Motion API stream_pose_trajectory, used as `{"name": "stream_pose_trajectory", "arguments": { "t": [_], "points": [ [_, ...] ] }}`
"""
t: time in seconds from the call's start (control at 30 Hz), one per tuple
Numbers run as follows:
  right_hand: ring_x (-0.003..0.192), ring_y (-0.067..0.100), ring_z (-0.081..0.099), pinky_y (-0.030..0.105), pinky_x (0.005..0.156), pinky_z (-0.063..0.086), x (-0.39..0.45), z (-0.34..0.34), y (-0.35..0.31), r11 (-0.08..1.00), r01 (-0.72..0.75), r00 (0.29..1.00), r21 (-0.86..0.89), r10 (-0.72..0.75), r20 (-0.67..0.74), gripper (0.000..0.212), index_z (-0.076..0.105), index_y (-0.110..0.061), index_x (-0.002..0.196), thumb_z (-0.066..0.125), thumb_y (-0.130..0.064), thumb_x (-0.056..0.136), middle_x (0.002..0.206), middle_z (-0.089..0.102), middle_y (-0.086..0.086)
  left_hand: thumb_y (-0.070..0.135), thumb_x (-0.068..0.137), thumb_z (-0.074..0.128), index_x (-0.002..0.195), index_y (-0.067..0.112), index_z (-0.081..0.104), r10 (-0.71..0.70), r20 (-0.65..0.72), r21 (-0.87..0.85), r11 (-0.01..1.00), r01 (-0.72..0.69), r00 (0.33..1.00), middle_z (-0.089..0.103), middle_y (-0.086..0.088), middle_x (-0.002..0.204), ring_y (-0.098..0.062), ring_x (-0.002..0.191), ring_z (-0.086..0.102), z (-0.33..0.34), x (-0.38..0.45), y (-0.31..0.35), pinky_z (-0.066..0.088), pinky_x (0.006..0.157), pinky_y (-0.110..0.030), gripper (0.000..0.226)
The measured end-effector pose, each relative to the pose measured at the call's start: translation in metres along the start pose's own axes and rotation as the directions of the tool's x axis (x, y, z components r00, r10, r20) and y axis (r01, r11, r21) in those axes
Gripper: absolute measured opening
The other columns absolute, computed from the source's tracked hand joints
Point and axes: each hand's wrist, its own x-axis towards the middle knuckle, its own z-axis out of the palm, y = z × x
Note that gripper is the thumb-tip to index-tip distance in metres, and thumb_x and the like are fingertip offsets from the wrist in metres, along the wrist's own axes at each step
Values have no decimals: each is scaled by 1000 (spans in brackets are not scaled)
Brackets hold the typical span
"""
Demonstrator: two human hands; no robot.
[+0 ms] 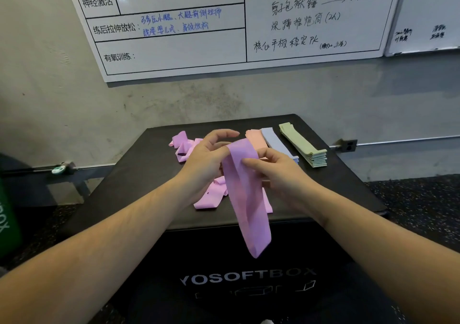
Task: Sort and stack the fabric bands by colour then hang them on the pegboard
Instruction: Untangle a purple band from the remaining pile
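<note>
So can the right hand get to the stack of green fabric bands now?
Probably yes: the green stack lies uncovered just right of the right hand, but that hand pinches the pink fabric band and must release it first.

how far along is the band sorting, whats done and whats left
Done: green stack, blue stack and peach stack lie side by side on the black box. In hand: the left hand and right hand hold one pink band. Left: the loose pink bands remain unstacked, and no stack is hung yet; no pegboard is in view.
</note>
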Motion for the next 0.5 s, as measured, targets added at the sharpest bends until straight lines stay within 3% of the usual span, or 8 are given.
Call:
{"name": "stream_pose_trajectory", "arguments": {
  "t": [0.07, 0.13, 0.23, 0.33, 0.4, 0.5],
  "points": [
    [87, 23, 69, 39, 78, 51, -1, -1, 0, 1000, 20, 1000, -7, -20, -17, 21, 70, -22, 88, 82, -35, 79, 102, 75, 15, 5, 101, 50, 118, 24, 65, -5, -21, -5, 1000, 5, 1000, 70, -3, 100, -22, 87, 66, -2, 1, -2, 58, 84, -44, 30],
    [87, 24, 68, 41, 79, 51, -2, -2, -1, 1000, 18, 1000, -8, -18, -8, 25, 70, -22, 90, 82, -38, 75, 103, 74, 18, 11, 101, 55, 112, 22, 66, -25, -27, 6, 1000, 25, 999, 71, -8, 101, -24, 86, 66, -2, 1, -6, 56, 84, -46, 19],
    [88, 22, 67, 37, 75, 51, -1, -5, 0, 1000, 26, 1000, 3, -26, 15, 15, 71, -23, 92, 81, -32, 83, 99, 75, 12, 15, 100, 61, 105, 18, 70, -33, -18, 74, 997, 35, 999, 75, -4, 97, -22, 88, 68, 0, 2, -14, 57, 88, -48, 11],
    [85, 20, 66, 36, 71, 55, 2, -6, 2, 995, 83, 995, 54, -80, -64, 7, 70, -20, 87, 77, -22, 88, 86, 71, 6, 13, 101, 60, 105, 17, 72, -52, 6, 57, 997, 52, 999, 76, -9, 100, -22, 93, 71, 5, 1, -22, 59, 86, -43, 13],
    [86, 19, 66, 37, 72, 56, 4, -7, 2, 992, 105, 989, 75, -97, -111, 7, 70, -19, 88, 76, -19, 89, 89, 70, 9, 7, 103, 54, 108, 17, 71, -71, 27, 3, 997, 71, 997, 75, -16, 106, -25, 97, 72, 9, 1, -25, 59, 86, -43, 21],
    [84, 16, 63, 33, 69, 50, 10, -10, 6, 990, 130, 983, 53, -122, -140, 12, 69, -23, 82, 79, -19, 87, 90, 65, 9, 4, 101, 44, 118, 15, 69, -90, 67, -113, 989, 98, 994, 75, -11, 106, -24, 96, 72, 14, 3, -28, 58, 82, -36, 32]
  ]
}}
